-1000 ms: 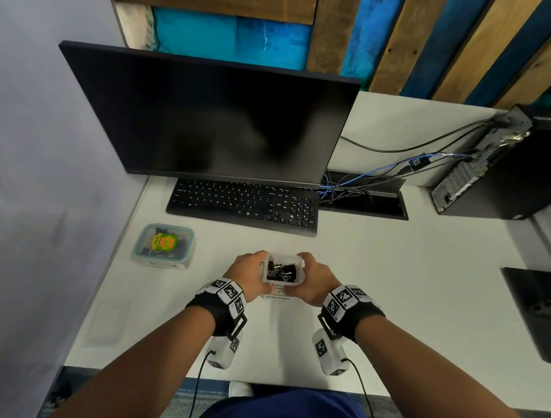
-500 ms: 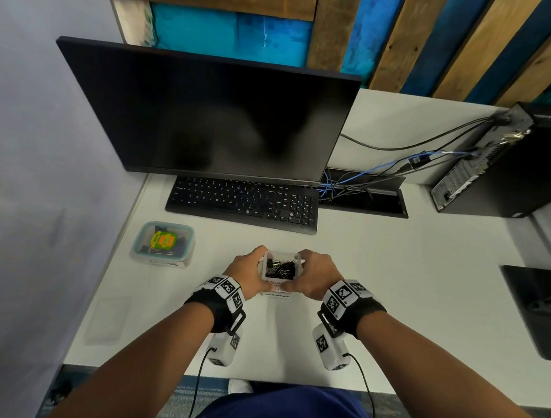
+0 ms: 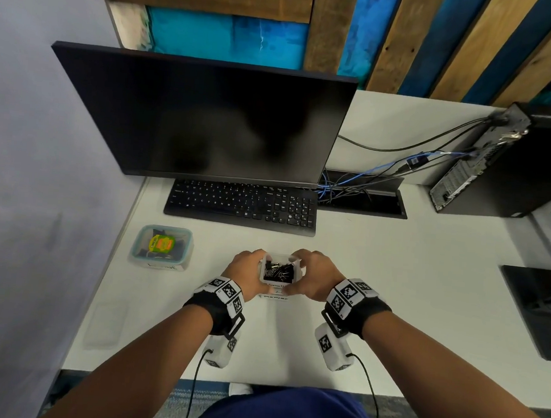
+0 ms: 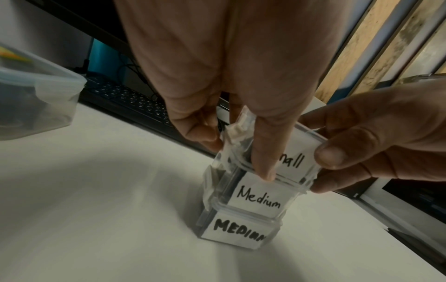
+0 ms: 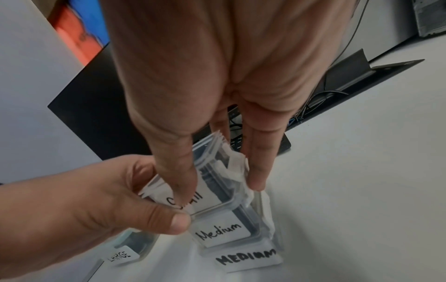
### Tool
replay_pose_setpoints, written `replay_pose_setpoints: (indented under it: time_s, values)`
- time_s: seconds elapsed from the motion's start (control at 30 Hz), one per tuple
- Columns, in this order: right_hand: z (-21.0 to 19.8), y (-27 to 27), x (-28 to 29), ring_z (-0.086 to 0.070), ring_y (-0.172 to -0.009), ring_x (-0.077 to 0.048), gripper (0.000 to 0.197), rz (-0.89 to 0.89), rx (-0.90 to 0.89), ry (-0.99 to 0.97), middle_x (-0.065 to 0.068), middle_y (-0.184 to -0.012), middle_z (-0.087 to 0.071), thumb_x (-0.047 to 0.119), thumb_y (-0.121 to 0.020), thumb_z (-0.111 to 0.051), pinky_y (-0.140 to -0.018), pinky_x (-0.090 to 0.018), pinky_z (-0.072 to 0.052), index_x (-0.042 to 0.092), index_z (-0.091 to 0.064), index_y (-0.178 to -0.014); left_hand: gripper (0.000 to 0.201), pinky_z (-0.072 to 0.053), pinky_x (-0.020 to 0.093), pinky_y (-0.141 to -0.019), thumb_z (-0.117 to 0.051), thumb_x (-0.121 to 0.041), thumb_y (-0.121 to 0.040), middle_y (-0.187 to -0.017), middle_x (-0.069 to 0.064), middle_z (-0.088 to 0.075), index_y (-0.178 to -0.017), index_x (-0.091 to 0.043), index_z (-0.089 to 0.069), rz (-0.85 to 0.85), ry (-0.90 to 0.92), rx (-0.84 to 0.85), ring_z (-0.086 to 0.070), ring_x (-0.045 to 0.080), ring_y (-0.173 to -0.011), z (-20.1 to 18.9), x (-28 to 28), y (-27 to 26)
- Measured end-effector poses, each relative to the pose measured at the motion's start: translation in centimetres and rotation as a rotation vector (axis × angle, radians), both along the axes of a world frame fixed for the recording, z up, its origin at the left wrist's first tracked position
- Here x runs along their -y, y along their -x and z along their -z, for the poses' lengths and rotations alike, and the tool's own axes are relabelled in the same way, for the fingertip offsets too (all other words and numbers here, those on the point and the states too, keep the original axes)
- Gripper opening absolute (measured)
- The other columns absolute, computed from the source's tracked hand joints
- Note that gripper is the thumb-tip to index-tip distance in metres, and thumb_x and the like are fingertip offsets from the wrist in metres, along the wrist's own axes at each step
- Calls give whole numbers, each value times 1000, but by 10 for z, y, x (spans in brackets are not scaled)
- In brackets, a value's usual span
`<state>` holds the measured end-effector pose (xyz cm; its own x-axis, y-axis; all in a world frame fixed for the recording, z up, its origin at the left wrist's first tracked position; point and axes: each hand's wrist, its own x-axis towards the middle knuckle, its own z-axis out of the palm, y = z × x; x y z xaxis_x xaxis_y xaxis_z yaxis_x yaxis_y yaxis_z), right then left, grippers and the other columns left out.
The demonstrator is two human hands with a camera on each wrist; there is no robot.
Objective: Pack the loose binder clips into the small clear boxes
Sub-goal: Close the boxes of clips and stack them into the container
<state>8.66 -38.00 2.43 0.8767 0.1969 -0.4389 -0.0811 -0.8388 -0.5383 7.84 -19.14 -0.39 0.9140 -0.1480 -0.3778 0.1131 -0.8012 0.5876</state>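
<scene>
Gripping the top clear box (image 3: 279, 270) of binder clips (image 3: 278, 269), your left hand (image 3: 246, 274) and right hand (image 3: 315, 278) pinch its sides atop the stack near the bench's (image 3: 393, 284) front edge.

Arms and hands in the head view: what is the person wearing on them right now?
Both forearms are bare, with no sleeves. Each wrist carries a black strap topped with white blocks printed with black square fiducial markers. Under each wrist hangs a white camera pod, also marked, with a thin black cable trailing back toward the body. The left hand and right hand are bare, with no gloves or rings visible.

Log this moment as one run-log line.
left hand: grips Small box | right hand: grips same | box: atop Medium box
</scene>
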Motion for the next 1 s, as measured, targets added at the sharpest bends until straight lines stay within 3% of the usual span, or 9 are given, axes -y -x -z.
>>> replay_pose_setpoints:
  time_s: [0.17, 0.3, 0.43, 0.63, 0.83, 0.93, 1.0]
  values:
    - [0, 1, -1, -57, -106, -22, 82, -10, 50, 21, -3, -108, -52, 38, -60, -89, -89, -32, -49, 26, -56, -134, 67, -50, 32, -89, -87, -30, -64, -112, -2, -58, -121, -23, -51, -29, -34, 5, -54, 18, -107, -1, -1, 0]
    - [-4, 1, -1, -58, -89, -15, 53, -49, 60, 14, 5, -86, -62, 34, -62, -88, -67, -23, -43, 20, -67, -109, 66, -47, 27, -83, -87, -35, -64, -116, 2, -57, -119, -19, -54, -51, -71, 9, -54, 17, -103, -4, -1, 1]
    - [-8, 0, -1, -54, -72, -7, 48, -43, 45, 5, 15, -70, -55, 32, -64, -88, -55, -15, -35, 19, -67, -106, 69, -49, 26, -80, -89, -36, -61, -116, 3, -57, -117, -19, -54, -79, -73, -9, -56, 16, -97, -6, -1, 2]
    - [-9, -2, -3, -59, -80, -13, 51, -28, 18, 56, 6, -82, -62, 34, -62, -90, -56, -16, -39, 13, -69, -104, 73, -43, 24, -71, -90, -33, -62, -111, 2, -54, -121, -16, -50, -120, -53, -31, -52, 14, -89, -11, 0, 2]
    - [-8, -2, 1, -54, -98, -16, 63, -5, 38, 72, -2, -108, -59, 41, -61, -89, -79, -25, -45, 14, -66, -114, 75, -44, 26, -72, -89, -33, -63, -113, 3, -52, -123, -20, -46, -131, -42, -55, -53, 17, -91, -13, -2, 2]
    - [-10, -2, 1, -60, -94, -16, 59, -3, 8, 59, 1, -103, -64, 41, -62, -89, -75, -24, -49, 14, -65, -109, 72, -46, 26, -71, -88, -32, -64, -115, 5, -55, -123, -20, -48, -122, -37, -55, -55, 17, -90, -15, -3, 2]
    - [-11, -2, 1, -60, -88, -15, 57, -8, 3, 66, 3, -96, -63, 43, -62, -89, -65, -20, -45, 15, -65, -105, 70, -46, 26, -72, -88, -32, -65, -116, 4, -56, -122, -20, -51, -111, -39, -63, -56, 18, -91, -16, -2, 2]
